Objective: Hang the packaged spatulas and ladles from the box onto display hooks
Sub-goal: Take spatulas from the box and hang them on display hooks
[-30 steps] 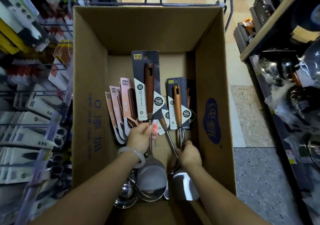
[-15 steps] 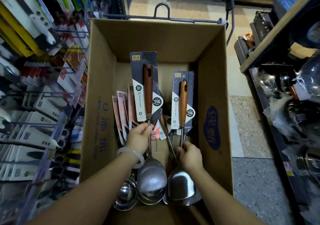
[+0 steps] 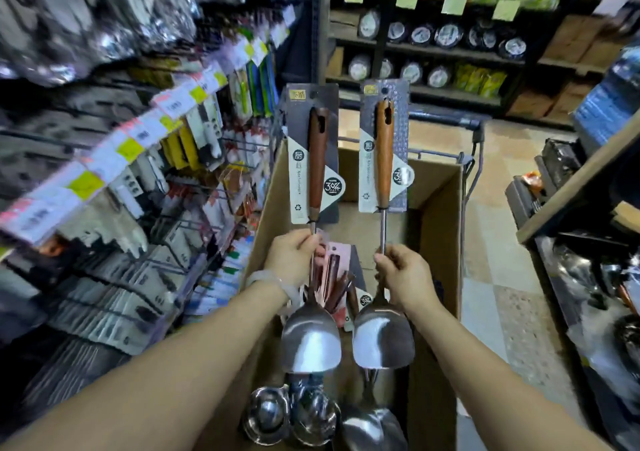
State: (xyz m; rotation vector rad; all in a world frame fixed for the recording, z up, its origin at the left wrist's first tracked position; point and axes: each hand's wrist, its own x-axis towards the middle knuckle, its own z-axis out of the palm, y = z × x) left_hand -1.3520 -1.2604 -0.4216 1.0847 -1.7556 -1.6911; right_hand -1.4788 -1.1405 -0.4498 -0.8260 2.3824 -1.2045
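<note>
I hold two packaged steel spatulas upright above the cardboard box (image 3: 440, 208). My left hand (image 3: 294, 260) grips the metal shaft of the left spatula (image 3: 313, 339), which has a dark wooden handle on a grey card. The shaft of the right spatula (image 3: 382, 339), with its lighter wooden handle and card, is gripped by my right hand (image 3: 401, 274). Both blades point down toward me. More packaged utensils (image 3: 334, 277) lie inside the box, and several ladle bowls (image 3: 291, 416) show at its near end.
Display hooks with hanging packaged kitchen tools (image 3: 145, 180) and price tags fill the left side. The box sits in a metal cart (image 3: 471, 159). Shelves with goods (image 3: 440, 38) stand across the aisle, and a shelf with pots (image 3: 588, 270) lines the right.
Both hands have lifted their spatulas up out of the box to stand upright. My view has tilted up from the box toward the aisle and the racks.
</note>
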